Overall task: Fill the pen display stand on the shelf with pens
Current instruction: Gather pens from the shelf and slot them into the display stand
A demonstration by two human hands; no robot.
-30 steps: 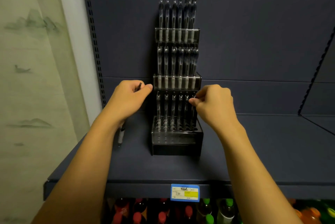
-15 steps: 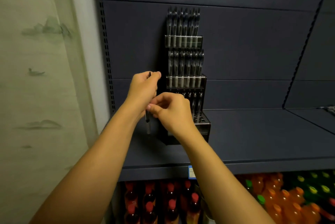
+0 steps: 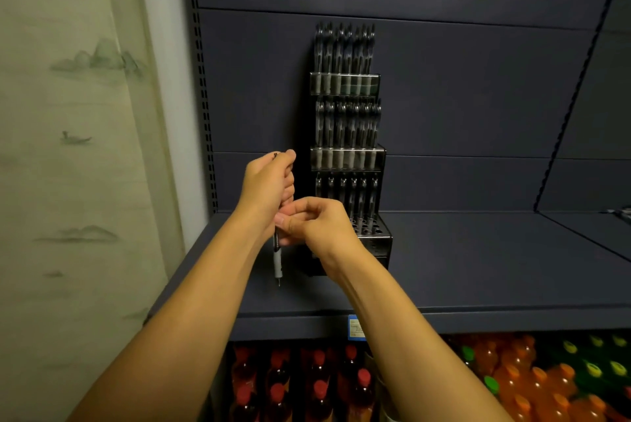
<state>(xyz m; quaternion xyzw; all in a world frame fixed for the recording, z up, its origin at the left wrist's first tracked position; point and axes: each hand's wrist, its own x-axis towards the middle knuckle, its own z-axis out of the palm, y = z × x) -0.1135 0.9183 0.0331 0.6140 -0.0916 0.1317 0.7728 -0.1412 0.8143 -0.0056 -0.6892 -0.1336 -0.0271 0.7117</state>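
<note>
A tiered clear pen display stand [image 3: 348,155] stands on the dark blue shelf [image 3: 478,268] against the back panel. Its two upper tiers hold rows of pens, and the lowest tier has one row of pens at the back with open holes in front. My left hand [image 3: 266,186] grips an upright pen [image 3: 278,259] just left of the stand, its white grip and tip hanging below the fist. My right hand [image 3: 317,227] pinches the same pen's barrel right under the left hand, in front of the stand's lower left corner.
A blue and yellow price tag [image 3: 356,327] sits on the shelf's front edge. Bottles with red caps [image 3: 317,384] and orange drink bottles [image 3: 532,384] fill the shelf below. A pale painted wall [image 3: 75,148] and a perforated shelf upright [image 3: 201,97] lie to the left.
My right hand left the stand's lowest row and came left to the pen in my left hand. The view swung, putting the stand further right.
</note>
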